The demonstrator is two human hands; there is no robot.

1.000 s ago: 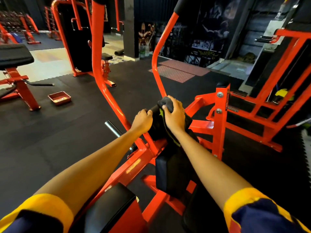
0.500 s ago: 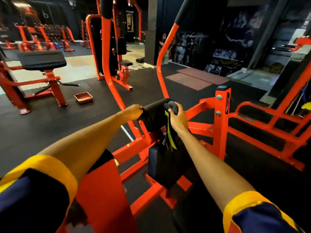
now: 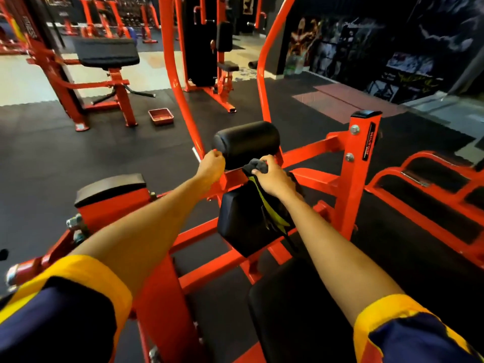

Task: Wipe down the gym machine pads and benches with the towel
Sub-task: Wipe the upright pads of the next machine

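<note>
**Black towel [image 3: 258, 165] bunched up under the roller pad [image 3: 246, 142]**

Head view: right hand [image 3: 271, 176] clamped round the towel just below the roller, with the yellow-green striped end hanging down over the square pad [image 3: 235, 226] underneath. Left hand [image 3: 211, 166] curled up against the roller's left end, right by the red frame [image 3: 358, 163]; can't tell if actually gripping anything. Padded bench [image 3: 104, 52] and small red tray [image 3: 160, 116] well off to the left.

This is a gym. Orange-red steel machines [image 3: 364, 163] with black padding, such as a roller pad [image 3: 246, 142] and a padded bench [image 3: 106, 52], stand on dark rubber floor matting [image 3: 78, 158]. A painted mural [image 3: 340, 45] covers the far wall.
</note>
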